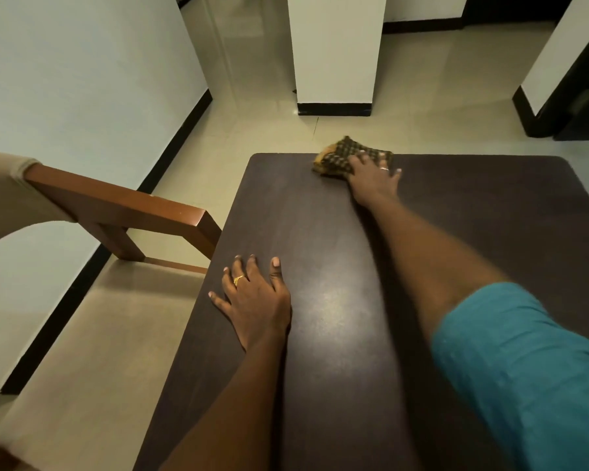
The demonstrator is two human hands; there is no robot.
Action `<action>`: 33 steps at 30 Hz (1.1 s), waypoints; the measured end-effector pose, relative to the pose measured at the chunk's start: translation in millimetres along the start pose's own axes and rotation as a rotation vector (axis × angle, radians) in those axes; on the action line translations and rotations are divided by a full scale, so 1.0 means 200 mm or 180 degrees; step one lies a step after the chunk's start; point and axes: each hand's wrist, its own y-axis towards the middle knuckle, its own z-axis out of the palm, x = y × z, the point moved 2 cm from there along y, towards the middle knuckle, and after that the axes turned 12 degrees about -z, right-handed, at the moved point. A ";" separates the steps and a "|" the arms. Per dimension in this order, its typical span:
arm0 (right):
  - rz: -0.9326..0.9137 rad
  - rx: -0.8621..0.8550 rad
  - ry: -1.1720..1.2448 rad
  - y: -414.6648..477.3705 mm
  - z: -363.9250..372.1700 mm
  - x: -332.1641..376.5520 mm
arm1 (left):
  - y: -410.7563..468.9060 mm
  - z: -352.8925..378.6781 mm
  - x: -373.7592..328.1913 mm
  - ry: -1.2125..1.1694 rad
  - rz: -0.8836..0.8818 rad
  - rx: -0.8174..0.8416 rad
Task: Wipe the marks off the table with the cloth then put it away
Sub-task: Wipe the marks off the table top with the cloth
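Note:
A dark brown table (337,334) fills the lower middle of the head view. At its far edge lies a checked dark-and-yellow cloth (340,157), bunched up. My right hand (373,178) presses flat on the cloth's near right part, fingers spread, arm stretched far forward. Near the table's left edge my left hand (252,297) rests palm down with fingers apart, holding nothing. A faint pale sheen runs down the tabletop between the two hands; I cannot make out distinct marks.
A wooden chair (123,212) with a beige seat stands close to the table's left side. A white pillar (335,52) with a black base rises beyond the far edge. Pale tiled floor (259,137) surrounds the table.

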 end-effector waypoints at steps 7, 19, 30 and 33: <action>0.1109 -0.0508 -0.0105 -0.38 -0.29 -0.74 | 0.00 -0.01 0.00 0.0032 -0.0014 0.0010; 0.2253 -0.0994 -0.0419 -0.82 -0.39 -1.07 | 0.00 0.00 -0.03 0.0242 0.0054 0.0068; 0.1398 -0.0594 -0.0715 -0.68 -0.13 -0.36 | 0.01 0.02 -0.02 0.0221 0.0154 0.0132; 0.0742 -0.0454 -0.0792 -0.68 0.01 -0.03 | 0.01 0.02 -0.02 0.0224 0.0168 0.0161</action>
